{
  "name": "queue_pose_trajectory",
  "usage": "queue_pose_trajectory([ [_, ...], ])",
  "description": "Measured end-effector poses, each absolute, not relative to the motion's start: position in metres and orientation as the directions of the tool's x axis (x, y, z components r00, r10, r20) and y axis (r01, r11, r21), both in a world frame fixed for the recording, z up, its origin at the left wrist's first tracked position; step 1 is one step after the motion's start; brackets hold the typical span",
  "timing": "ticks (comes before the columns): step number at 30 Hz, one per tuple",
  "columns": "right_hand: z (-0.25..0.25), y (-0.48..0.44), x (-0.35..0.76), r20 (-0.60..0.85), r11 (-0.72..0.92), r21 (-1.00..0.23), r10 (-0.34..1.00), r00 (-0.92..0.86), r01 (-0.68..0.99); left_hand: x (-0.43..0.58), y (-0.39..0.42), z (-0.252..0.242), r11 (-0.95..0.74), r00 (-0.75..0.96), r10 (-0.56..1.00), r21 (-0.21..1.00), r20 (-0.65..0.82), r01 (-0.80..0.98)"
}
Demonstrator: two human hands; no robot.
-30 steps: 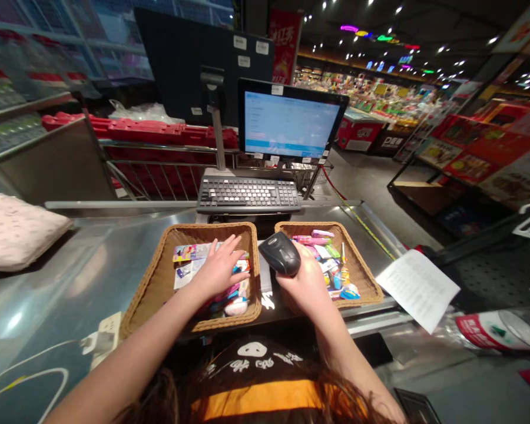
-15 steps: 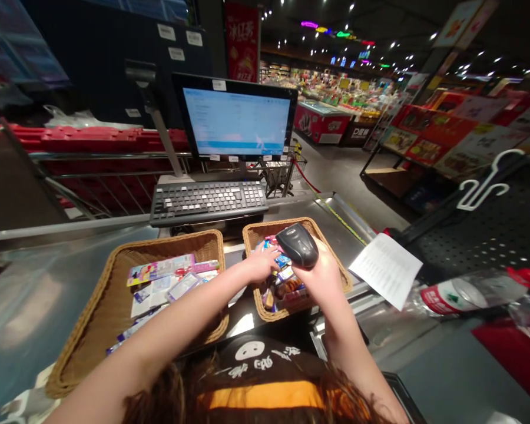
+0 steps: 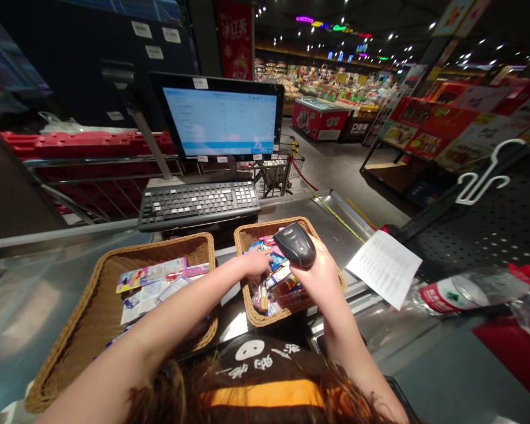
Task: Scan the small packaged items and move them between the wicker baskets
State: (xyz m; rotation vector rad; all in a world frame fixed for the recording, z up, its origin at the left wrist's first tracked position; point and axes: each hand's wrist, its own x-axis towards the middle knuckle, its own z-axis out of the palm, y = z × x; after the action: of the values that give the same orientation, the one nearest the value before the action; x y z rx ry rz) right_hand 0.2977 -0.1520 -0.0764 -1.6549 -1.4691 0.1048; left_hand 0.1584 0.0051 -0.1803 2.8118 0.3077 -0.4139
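Observation:
A black handheld scanner is gripped in my right hand, above the right wicker basket. My left hand reaches over that basket's left side, its fingers bent down among small packaged items; whether they pinch anything is too small to tell. To the left, a larger wicker basket holds a colourful long package and several small packets, partly covered by my left forearm.
Behind the baskets stand a black keyboard and a lit monitor. A printed sheet, a plastic bottle and a white hanger are at the right. Shopping trolleys stand beyond the counter.
The view has shifted slightly, moving the baskets and monitor left in the picture. My left hand has moved a little left over the right basket. The scanner stays in my right hand.

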Motion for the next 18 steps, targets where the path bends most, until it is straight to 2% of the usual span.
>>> queue_pose_trajectory([
  [6, -0.076, -0.153, 0.299, 0.462, 0.095, -0.645, 0.839, 0.288, 0.758, 0.151, 0.018, -0.172, -0.917, 0.917, 0.214, 0.254, -0.336, 0.307],
  [14, -0.073, -0.152, 0.295, 0.485, 0.143, -0.628, 0.84, 0.241, 0.765, 0.158, -0.005, -0.175, -0.878, 0.878, 0.45, 0.101, -0.162, 0.469],
  [18, -0.075, -0.154, 0.295, 0.495, 0.143, -0.63, 0.831, 0.253, 0.763, 0.154, -0.008, -0.171, -0.905, 0.909, 0.399, 0.109, -0.117, 0.411],
])
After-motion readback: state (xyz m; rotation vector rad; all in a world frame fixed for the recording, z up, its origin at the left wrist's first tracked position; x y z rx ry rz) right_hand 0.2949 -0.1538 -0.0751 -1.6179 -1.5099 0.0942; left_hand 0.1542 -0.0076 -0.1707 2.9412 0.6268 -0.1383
